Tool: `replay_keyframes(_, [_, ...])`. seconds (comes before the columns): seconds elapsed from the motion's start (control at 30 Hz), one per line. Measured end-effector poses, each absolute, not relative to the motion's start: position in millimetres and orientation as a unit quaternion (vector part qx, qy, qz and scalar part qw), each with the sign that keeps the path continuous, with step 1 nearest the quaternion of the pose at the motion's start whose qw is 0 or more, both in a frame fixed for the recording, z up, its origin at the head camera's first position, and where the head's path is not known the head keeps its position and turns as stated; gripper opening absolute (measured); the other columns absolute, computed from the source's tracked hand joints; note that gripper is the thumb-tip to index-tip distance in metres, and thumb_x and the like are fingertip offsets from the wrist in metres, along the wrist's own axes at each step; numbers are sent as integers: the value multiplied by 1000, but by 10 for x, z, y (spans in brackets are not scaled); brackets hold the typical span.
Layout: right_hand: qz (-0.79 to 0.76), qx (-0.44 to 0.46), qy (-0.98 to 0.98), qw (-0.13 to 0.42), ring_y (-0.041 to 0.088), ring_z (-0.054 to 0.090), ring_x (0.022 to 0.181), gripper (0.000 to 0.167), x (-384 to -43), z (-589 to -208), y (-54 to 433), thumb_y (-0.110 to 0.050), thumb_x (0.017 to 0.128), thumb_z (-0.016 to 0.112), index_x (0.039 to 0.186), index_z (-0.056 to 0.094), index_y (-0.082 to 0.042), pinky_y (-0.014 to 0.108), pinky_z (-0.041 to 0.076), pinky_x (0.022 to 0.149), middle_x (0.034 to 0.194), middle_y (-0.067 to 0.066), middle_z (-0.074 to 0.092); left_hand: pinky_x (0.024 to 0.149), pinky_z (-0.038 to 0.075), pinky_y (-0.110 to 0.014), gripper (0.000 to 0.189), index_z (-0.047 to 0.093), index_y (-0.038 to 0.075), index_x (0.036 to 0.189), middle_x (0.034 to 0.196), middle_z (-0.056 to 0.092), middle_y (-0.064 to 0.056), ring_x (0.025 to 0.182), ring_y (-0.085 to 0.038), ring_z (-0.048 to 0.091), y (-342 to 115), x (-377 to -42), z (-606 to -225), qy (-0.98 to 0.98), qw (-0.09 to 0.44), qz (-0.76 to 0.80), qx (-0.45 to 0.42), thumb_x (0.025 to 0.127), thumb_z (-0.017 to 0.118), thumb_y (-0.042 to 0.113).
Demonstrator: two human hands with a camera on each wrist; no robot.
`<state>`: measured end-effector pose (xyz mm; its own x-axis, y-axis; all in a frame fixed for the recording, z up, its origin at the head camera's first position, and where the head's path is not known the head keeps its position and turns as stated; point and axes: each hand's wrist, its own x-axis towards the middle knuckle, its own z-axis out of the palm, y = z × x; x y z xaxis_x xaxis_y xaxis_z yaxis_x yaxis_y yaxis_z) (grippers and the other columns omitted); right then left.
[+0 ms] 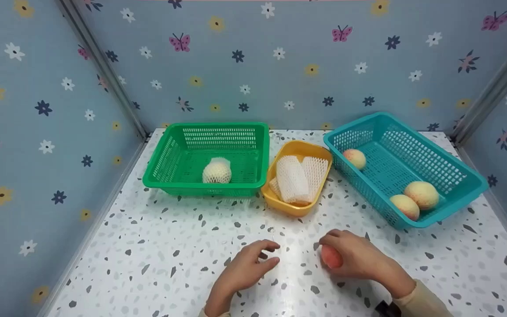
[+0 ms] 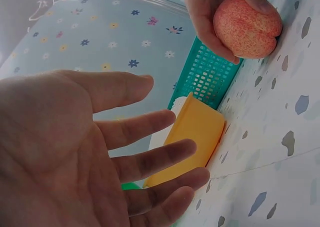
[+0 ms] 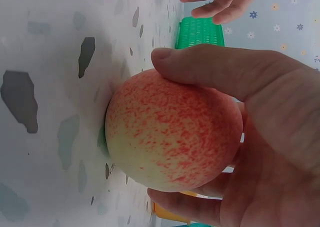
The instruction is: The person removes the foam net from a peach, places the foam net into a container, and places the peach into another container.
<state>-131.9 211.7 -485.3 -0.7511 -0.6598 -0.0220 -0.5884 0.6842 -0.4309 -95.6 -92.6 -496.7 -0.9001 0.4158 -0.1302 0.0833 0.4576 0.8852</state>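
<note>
My right hand (image 1: 359, 257) holds a peach (image 3: 170, 132) with a red-speckled skin, thumb on one side and fingers curled round the other. The peach is right at the speckled tabletop, in front of the teal basket. My left hand (image 1: 248, 267) hovers over the table to the left of it, fingers spread and slightly bent, palm toward the peach, with nothing in it. In the left wrist view the left palm and all its fingers (image 2: 150, 154) show bare. Ahead of both hands stands a yellow basket (image 1: 295, 210) holding white foam net sleeves (image 1: 292, 178).
A green basket (image 1: 209, 190) at the back left holds one peach in a foam net (image 1: 217, 171). At the back right, a teal basket (image 1: 368, 193) holds three bare peaches (image 1: 421, 195). Flower-patterned walls (image 1: 253, 66) enclose the table at the back and sides.
</note>
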Motion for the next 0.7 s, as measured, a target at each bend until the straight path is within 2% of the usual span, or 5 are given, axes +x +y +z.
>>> replay_keyframes(0.33, [-199, -329, 920, 75, 15, 56, 90, 48, -1386, -4795, 2176, -24, 73, 82, 116, 64, -13, 30, 49, 64, 113, 0, 59, 92, 46, -46, 36, 61, 9, 126, 124, 60, -10, 109, -31, 58, -916, -944, -4984, 830, 161, 509, 159, 98, 59, 31])
replay_keyframes(0.7, [-187, -313, 931, 29, 16, 55, 92, 58, -1571, -4423, 2447, -23, 68, 85, 120, 62, -13, 32, 51, 69, 116, 3, 59, 92, 46, -45, 35, 61, 10, 126, 123, 60, -9, 109, -29, 58, -859, -954, -5032, 831, 169, 508, 153, 98, 59, 30])
